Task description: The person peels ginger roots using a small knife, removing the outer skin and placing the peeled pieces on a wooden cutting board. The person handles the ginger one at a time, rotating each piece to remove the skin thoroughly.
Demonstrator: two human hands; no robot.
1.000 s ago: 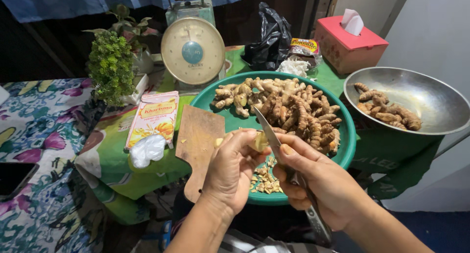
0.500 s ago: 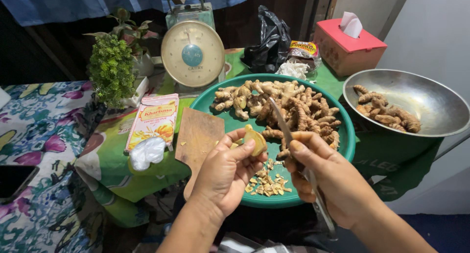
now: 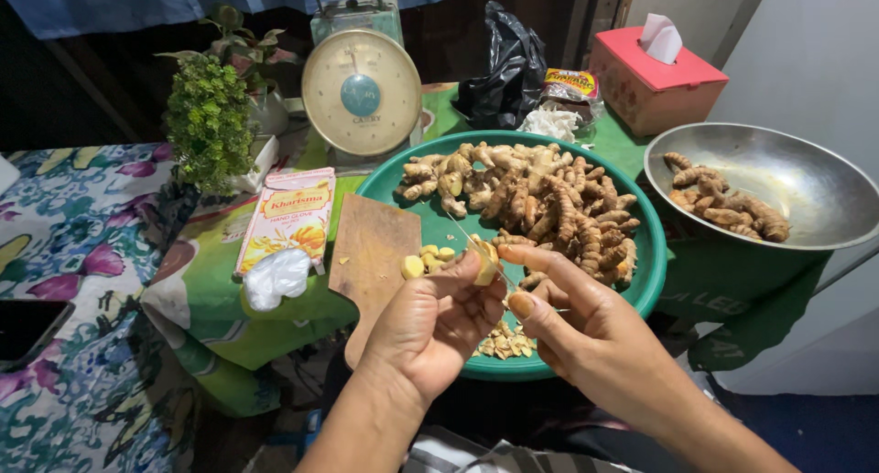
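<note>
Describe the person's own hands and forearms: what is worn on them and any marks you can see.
Both forearms are bare, with no sleeves in view. The left hand and the right hand wear no gloves, and no rings, watch or bracelets show. The right hand's thumbnail is stained yellow-orange.

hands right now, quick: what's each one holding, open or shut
Left hand: closed on a peeled yellow root piece.
Right hand: closed on a knife, blade against the root piece.

A low table under a green cloth fills the middle. Left of it lies a flowered blue-and-purple fabric; right of it rises a pale wall; behind it hangs dark shadow.
</note>
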